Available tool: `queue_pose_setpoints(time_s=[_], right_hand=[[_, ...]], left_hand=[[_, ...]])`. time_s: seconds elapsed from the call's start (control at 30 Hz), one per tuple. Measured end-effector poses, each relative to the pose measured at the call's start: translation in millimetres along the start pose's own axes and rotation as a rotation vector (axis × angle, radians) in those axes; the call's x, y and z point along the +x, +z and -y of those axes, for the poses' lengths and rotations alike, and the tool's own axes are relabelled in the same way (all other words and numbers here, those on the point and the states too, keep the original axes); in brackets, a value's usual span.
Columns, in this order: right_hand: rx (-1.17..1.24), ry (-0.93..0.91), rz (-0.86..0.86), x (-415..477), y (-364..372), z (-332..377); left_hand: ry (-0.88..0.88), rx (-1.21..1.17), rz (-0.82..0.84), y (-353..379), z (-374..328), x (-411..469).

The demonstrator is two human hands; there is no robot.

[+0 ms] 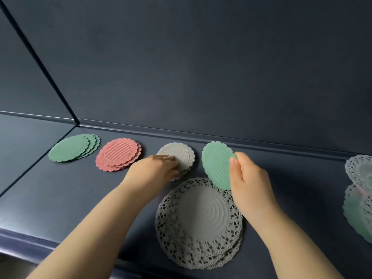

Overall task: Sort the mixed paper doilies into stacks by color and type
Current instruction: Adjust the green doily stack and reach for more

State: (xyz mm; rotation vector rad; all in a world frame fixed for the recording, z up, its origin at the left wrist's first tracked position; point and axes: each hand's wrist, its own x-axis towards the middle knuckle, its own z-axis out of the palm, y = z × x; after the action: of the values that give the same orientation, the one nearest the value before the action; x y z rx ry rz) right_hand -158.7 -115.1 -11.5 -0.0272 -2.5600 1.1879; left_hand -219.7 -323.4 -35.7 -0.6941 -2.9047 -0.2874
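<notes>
Dark blue table point(60, 198) and a dark wall fill the view. On the table, the right hand point(249, 178) pinches one green doily point(216, 166) at its edge between thumb and fingers and holds it upright above the surface. The left hand point(159, 170), a little blurred, lies with stretched fingers on the small grey stack point(180, 155). Just in front of both hands lies a stack of large grey lace doilies point(201, 222). Further left are a pink stack point(118, 155) and a green stack point(74, 148). A mixed pile point(360, 198) sits at the right edge.
</notes>
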Motion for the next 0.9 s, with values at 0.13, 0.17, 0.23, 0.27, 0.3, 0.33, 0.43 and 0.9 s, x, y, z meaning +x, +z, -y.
queue_pose_setpoints(time_s=[0.13, 0.17, 0.23, 0.27, 0.3, 0.33, 0.43, 0.9], right_hand=[[-0.053, 0.005, -0.037, 18, 30, 26], [-0.063, 0.011, -0.048, 22, 40, 36], [-0.087, 0.014, -0.061, 29, 62, 59], [-0.098, 0.008, -0.060, 32, 75, 71], [-0.110, -0.001, -0.054, 35, 89, 83], [-0.133, -0.012, -0.048, 38, 103, 95], [-0.218, -0.055, -0.028, 48, 149, 129], [-0.396, -0.331, 0.517, 48, 329, 197]], left_hand=[[0.075, 0.026, -0.061, -17, 38, -10], [0.105, 0.024, -0.079, -21, 50, -13], [0.150, 0.043, -0.101, -32, 76, -22], [0.167, 0.060, -0.112, -39, 89, -26], [0.170, 0.065, -0.127, -45, 104, -31], [0.166, 0.063, -0.143, -50, 121, -37], [0.149, 0.064, -0.161, -62, 174, -51], [-0.087, -0.018, -0.230, -81, 313, -106]])
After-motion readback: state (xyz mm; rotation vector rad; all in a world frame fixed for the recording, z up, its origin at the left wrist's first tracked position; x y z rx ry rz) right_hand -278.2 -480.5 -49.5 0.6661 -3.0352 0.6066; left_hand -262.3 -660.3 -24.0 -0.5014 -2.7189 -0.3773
